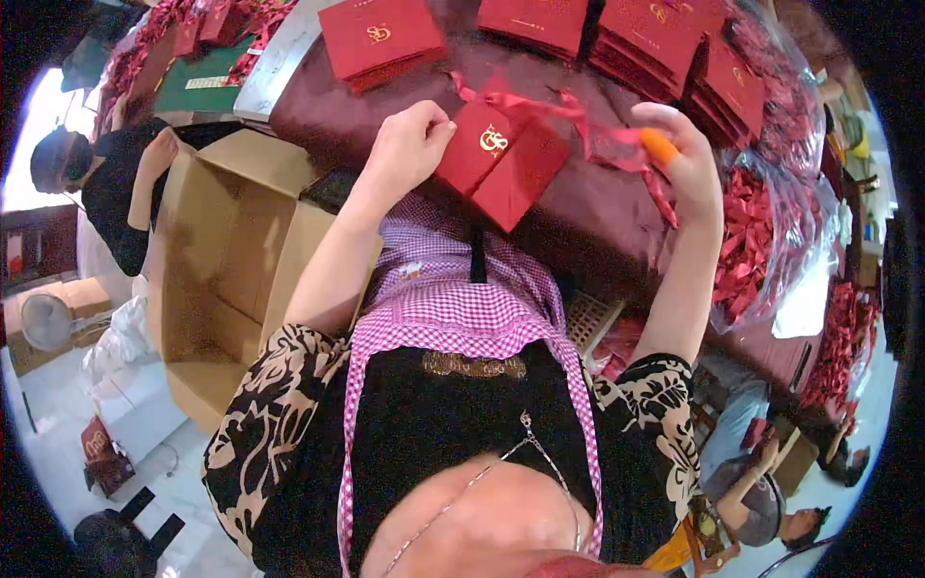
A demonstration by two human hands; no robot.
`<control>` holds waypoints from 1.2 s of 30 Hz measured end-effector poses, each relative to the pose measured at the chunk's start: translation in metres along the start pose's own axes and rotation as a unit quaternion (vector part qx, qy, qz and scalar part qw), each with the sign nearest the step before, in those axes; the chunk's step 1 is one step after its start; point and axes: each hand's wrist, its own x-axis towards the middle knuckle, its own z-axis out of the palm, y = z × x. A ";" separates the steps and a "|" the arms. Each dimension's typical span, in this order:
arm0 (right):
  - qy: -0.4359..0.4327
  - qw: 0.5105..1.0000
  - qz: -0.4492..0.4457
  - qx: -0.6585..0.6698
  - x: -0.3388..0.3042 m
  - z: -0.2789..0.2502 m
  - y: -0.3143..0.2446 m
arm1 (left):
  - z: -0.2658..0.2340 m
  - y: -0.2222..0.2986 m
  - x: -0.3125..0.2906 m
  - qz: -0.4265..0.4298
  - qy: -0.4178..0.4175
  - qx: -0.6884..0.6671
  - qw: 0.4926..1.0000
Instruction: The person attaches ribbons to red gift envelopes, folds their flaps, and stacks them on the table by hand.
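Note:
A small red gift bag (525, 169) with a gold emblem lies tilted on the table in front of me, a side panel showing. My left hand (409, 144) is closed at its upper left edge, thumb and fingers pinched together. A red ribbon (578, 118) runs loosely across the bag's far end, partly blurred. Off to the right, my right hand (682, 162) pinches that ribbon, one tail dangling below the fingers. An orange finger cover (659, 146) sits on one of its digits.
Stacked red bags (381, 39) line the table's far side, with more stacks (646, 48) at right. A clear plastic sack of red ribbons (747, 241) lies right. An open cardboard box (226, 260) stands left, near another person (125, 183). More people sit at lower right.

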 end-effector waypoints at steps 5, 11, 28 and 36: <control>-0.141 0.942 -0.097 0.288 -0.012 -0.001 0.013 | 0.007 0.001 0.004 0.015 0.037 0.003 0.999; -0.112 0.897 -0.127 0.409 -0.030 0.023 0.027 | 0.013 0.001 0.002 -0.039 0.043 -0.027 0.998; 0.064 0.902 -0.343 -0.254 -0.024 0.119 0.012 | 0.010 -0.008 0.001 -0.076 -0.093 -0.244 0.962; 0.084 0.880 -0.324 -0.338 -0.013 0.143 0.026 | 0.018 -0.009 -0.002 -0.059 -0.081 -0.244 0.965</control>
